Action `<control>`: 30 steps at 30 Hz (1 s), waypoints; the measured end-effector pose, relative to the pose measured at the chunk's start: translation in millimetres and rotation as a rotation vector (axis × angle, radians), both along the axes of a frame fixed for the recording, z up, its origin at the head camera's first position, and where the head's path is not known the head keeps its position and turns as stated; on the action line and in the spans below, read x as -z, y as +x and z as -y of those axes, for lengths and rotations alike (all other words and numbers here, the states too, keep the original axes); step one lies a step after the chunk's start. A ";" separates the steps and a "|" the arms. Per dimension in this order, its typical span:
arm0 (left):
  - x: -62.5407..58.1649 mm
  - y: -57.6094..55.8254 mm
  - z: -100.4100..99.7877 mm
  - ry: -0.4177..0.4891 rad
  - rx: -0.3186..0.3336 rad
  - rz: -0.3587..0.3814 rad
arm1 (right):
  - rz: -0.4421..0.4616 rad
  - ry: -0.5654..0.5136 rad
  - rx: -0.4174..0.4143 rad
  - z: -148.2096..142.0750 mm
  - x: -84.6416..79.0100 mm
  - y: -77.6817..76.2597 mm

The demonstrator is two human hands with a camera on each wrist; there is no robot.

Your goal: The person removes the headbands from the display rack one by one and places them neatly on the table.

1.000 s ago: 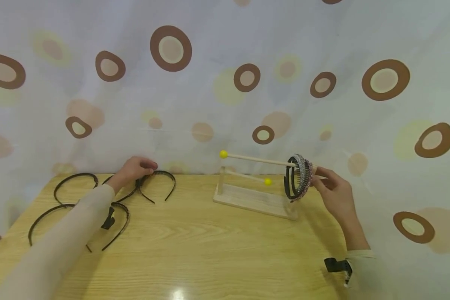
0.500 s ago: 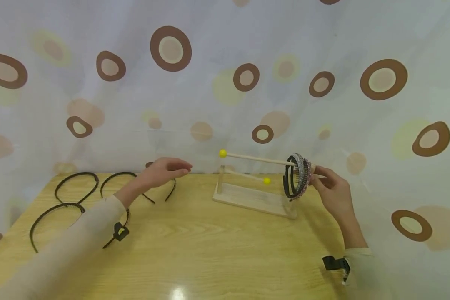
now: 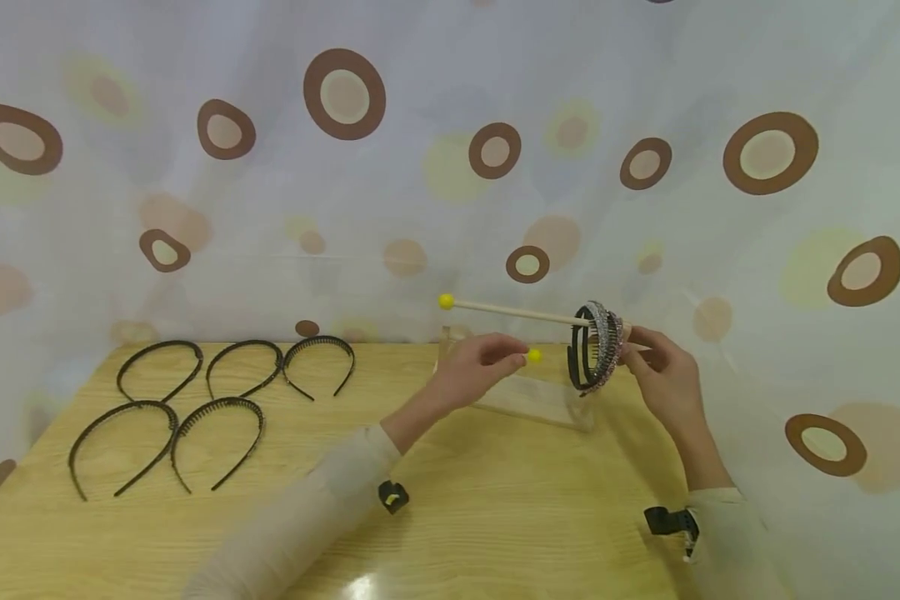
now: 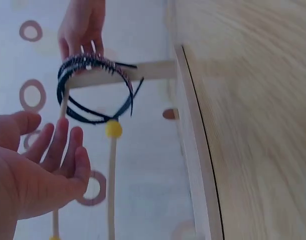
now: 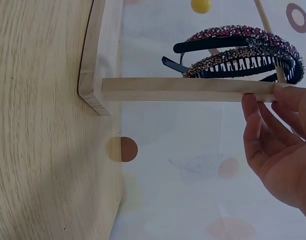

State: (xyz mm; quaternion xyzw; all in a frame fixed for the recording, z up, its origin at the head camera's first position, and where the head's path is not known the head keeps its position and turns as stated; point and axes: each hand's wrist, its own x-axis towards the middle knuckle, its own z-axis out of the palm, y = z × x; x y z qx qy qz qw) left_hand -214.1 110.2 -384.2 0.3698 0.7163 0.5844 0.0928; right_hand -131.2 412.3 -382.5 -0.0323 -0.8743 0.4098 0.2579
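A wooden stand (image 3: pixel 536 402) with yellow-tipped rods stands at the right rear of the table. Glittery headbands (image 3: pixel 606 350), silver and pink with black toothed insides, hang together on its upper rod (image 3: pixel 517 313), close to the right-hand post (image 5: pixel 182 90). My right hand (image 3: pixel 671 379) pinches the top of that post between thumb and fingers. In front of the stand, my left hand (image 3: pixel 468 371) has relaxed, spread fingers and holds nothing. Its fingertips overlap the upper rod in the left wrist view and come near the lower rod's yellow ball (image 3: pixel 534 356) in the head view.
Several black headbands (image 3: pixel 318 339) lie in two rows at the left of the wooden table (image 3: pixel 450 500). Right behind the table's far edge hangs a pale curtain (image 3: pixel 397 192) with brown rings.
My left hand has moved right, from over the black headbands at the left to the front of the stand. My right hand keeps its grip on the post.
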 end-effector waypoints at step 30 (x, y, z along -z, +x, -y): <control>-1.8 37.4 -108.8 0.197 -0.204 0.168 | 0.011 -0.015 -0.083 -2.5 -5.4 8.4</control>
